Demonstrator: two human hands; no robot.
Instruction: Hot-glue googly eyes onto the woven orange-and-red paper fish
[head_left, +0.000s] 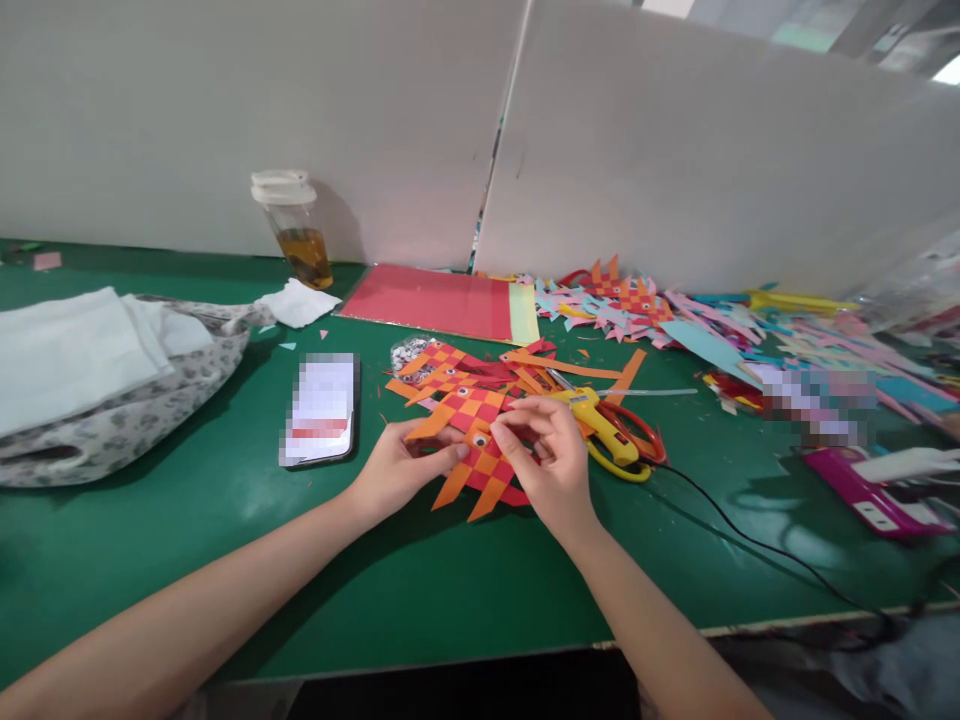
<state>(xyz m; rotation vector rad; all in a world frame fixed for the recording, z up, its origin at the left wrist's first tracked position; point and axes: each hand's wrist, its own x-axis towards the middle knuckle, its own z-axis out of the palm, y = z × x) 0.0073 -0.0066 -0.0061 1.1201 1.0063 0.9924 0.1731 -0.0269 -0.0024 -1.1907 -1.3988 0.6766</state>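
Bright even light, soft shadows, edges warped

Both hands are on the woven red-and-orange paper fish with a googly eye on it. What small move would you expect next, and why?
Probably pressing the googly eye down with the right hand, whose fingertips are pinched just beside it, while the left hand pins the woven paper fish flat on the green table. Whether the eye is already stuck cannot be told.

Single head cam, worn, looks fwd and down across the table [225, 560] from its near edge. Close range: both forearms enter from bottom of frame, hands sit centre. White partition [375, 120] closes view beyond the hands. No 2nd view.
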